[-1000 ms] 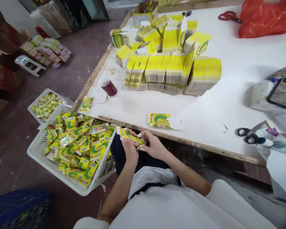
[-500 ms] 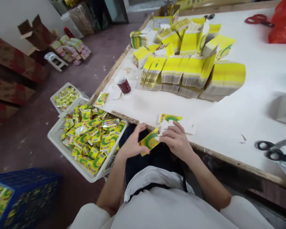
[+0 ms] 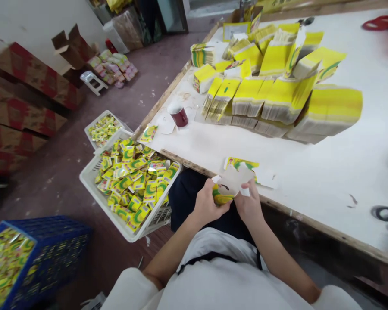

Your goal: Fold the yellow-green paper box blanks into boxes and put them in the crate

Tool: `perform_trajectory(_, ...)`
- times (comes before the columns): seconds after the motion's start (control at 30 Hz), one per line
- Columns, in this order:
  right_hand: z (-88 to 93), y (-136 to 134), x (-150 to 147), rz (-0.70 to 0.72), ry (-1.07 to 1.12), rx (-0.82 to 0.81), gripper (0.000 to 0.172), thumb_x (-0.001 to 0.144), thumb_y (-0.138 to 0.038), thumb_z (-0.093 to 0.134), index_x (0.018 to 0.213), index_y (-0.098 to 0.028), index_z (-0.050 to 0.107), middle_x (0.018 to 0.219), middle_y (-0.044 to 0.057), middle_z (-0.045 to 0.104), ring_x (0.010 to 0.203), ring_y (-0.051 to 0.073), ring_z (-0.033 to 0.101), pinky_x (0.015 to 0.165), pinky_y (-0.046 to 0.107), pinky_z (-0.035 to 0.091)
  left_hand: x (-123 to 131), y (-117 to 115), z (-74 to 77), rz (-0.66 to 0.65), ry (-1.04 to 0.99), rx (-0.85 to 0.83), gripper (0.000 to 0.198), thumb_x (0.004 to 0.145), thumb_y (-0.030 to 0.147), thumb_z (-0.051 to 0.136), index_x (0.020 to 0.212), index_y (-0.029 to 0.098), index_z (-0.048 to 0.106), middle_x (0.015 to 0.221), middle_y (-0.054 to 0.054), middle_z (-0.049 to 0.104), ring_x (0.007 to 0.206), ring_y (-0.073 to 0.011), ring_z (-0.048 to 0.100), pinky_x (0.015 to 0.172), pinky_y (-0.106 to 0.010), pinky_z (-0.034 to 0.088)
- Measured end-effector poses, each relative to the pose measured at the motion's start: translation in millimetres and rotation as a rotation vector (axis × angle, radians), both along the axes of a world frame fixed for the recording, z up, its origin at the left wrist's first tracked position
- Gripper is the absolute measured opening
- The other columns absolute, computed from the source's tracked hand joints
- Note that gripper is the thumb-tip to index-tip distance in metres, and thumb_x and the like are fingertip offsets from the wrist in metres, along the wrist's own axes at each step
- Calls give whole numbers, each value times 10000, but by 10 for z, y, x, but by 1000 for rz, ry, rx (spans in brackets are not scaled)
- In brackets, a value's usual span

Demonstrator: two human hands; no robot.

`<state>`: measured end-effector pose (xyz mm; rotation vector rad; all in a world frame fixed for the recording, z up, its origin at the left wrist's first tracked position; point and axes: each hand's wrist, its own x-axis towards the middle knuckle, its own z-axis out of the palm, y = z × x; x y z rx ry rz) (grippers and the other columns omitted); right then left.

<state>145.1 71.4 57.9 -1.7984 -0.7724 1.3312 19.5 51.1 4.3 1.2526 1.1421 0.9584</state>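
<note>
Both my hands meet just below the table's near edge, over my lap. My left hand (image 3: 208,203) grips a small yellow-green packet (image 3: 220,197) from the left, fingers curled around it. My right hand (image 3: 248,201) pinches a flat carton blank (image 3: 233,180), its white inside facing up, pressed against the packet. Another flat printed carton (image 3: 239,163) lies on the white table (image 3: 310,172) right behind my hands. A white basket (image 3: 98,196) full of several yellow-green packets stands at my left.
Tall stacks of yellow carton blanks (image 3: 278,92) fill the table's middle, with a dark red cup (image 3: 180,116) to their left. A second white basket (image 3: 104,127) and a blue crate (image 3: 35,254) of packets sit on the floor. Black scissors (image 3: 386,214) lie at right; cardboard boxes (image 3: 22,99) line the left wall.
The carton blank has turned so its white inside faces up, and my hands have closed together around packet and carton. The camera has swung left, showing more of the floor.
</note>
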Motion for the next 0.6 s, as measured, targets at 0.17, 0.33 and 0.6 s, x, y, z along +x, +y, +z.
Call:
perform_trajectory(0.17,48,155,113,232,189,-245,528,811,-668,652,1079,-216,697,1010,103,744,1098,320,668,943,497,551,-7,5,-50,12,51,146,546,769,257,724,1240,242,448,1087,-112,631,962,-273,682,795,-393,561)
perform_trajectory(0.33,123,212,109,290,358,-285,630,700,-644,783,1169,-232,697,1161,98,735,1156,306,650,1000,475,529,-25,3,-83,26,-42,69,661,717,216,767,1280,239,422,1197,-135,622,1088,-294,663,865,-389,548)
perform_trajectory(0.6,32,59,78,315,272,-239,615,873,-578,645,1394,-260,564,1429,79,603,1342,284,552,1122,466,466,-56,33,-58,-29,-19,-79,652,650,230,764,1215,234,438,1070,-94,653,908,-287,687,758,-379,528)
